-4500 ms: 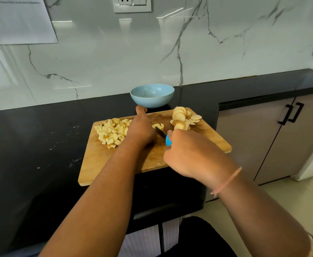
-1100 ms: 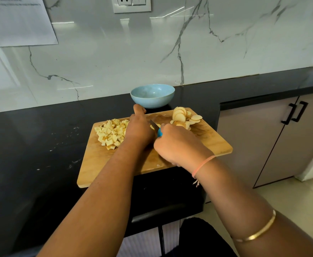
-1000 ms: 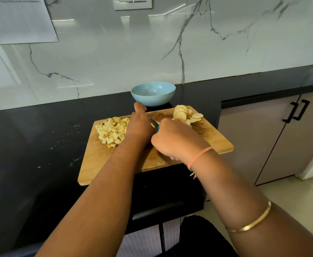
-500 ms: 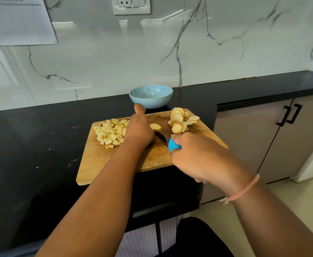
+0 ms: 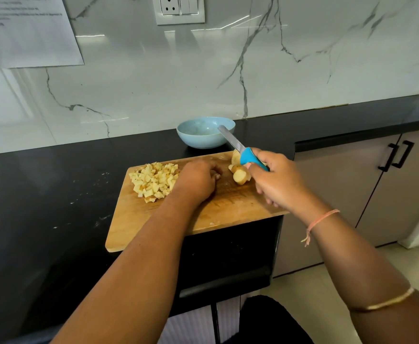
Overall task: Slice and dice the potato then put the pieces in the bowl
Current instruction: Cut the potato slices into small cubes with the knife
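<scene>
Head view. The right hand has its grip clamped on the blue handle of a knife, raised above the wooden cutting board; the knife's long axis runs diagonally, the blade pointing up and to the left toward the blue bowl, its tip overlapping the bowl's rim in this view. The left hand rests knuckles-up on the board with fingers curled together; whether it holds anything cannot be told. Diced potato lies heaped at the board's far left, just beside that hand. Potato slices lie between the two hands, partly hidden by the knife handle. The board sits on the black surface, its near edge overhanging.
</scene>
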A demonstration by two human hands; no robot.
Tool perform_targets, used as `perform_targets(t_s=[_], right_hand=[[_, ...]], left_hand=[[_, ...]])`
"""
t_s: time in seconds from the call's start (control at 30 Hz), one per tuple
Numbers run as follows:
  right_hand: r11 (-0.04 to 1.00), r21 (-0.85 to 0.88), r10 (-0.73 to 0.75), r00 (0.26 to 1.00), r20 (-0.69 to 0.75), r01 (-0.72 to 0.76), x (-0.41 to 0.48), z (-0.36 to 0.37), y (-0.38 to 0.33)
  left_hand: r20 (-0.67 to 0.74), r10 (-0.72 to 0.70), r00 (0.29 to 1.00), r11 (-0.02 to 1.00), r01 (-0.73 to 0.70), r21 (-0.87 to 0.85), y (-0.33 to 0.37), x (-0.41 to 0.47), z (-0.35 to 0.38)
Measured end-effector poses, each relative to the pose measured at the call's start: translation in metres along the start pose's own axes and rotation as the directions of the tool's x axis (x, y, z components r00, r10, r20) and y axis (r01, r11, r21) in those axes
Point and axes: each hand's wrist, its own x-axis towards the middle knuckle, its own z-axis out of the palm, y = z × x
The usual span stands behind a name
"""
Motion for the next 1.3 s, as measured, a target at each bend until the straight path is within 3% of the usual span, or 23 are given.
perform_targets(t_s=[0.3, 0.4, 0.6, 0.67, 0.77, 0.9, 1.0, 1.07, 1.17, 1.23, 1.3], right_hand=[[0.947, 0.316, 0.063, 0.998, 0.01, -0.063, 0.005, 0.012, 0.013], [0.913, 0.402, 0.071, 0.997, 0.024, -0.075, 0.005, 0.009, 0.014], [0.858, 0.505, 0.084, 0.995, 0.048, -0.097, 0.007, 0.006, 0.019], [0.85, 0.518, 0.078, 0.996, 0.052, -0.094, 0.007, 0.006, 0.019], [0.836, 0.541, 0.075, 0.996, 0.055, -0.093, 0.007, 0.005, 0.02], [0.802, 0.589, 0.08, 0.995, 0.052, -0.095, 0.006, 0.004, 0.021], [0.774, 0.624, 0.091, 0.994, 0.053, -0.104, 0.006, 0.003, 0.022], [0.758, 0.643, 0.09, 0.994, 0.058, -0.106, 0.006, 0.002, 0.023], [0.746, 0.658, 0.09, 0.995, 0.052, -0.102, 0.006, 0.002, 0.025], [0.748, 0.658, 0.085, 0.996, 0.042, -0.091, 0.006, 0.003, 0.025], [0.751, 0.654, 0.079, 0.996, 0.038, -0.084, 0.006, 0.004, 0.025]], left_hand=[[-0.19, -0.249, 0.95, 0.924, 0.292, 0.247, -0.02, 0.002, -0.007], [-0.265, -0.274, 0.925, 0.917, 0.334, 0.219, -0.023, 0.0, -0.012], [-0.204, -0.152, 0.967, 0.983, 0.169, 0.072, -0.014, 0.001, -0.011], [-0.152, -0.114, 0.982, 0.984, 0.133, 0.119, -0.009, 0.0, -0.007], [-0.157, -0.178, 0.971, 0.95, 0.211, 0.23, -0.012, 0.001, -0.007], [-0.201, -0.247, 0.948, 0.925, 0.292, 0.242, -0.016, 0.0, -0.008], [-0.24, -0.206, 0.949, 0.937, 0.262, 0.231, -0.011, -0.001, -0.009], [-0.252, -0.132, 0.959, 0.976, 0.17, 0.134, -0.005, -0.001, -0.007], [-0.098, -0.02, 0.995, 0.999, 0.015, -0.051, 0.014, -0.004, -0.002], [0.006, 0.017, 1.0, 0.998, -0.016, -0.062, 0.026, -0.006, 0.003], [0.018, 0.03, 0.999, 0.999, -0.029, -0.04, 0.031, -0.005, 0.007]])
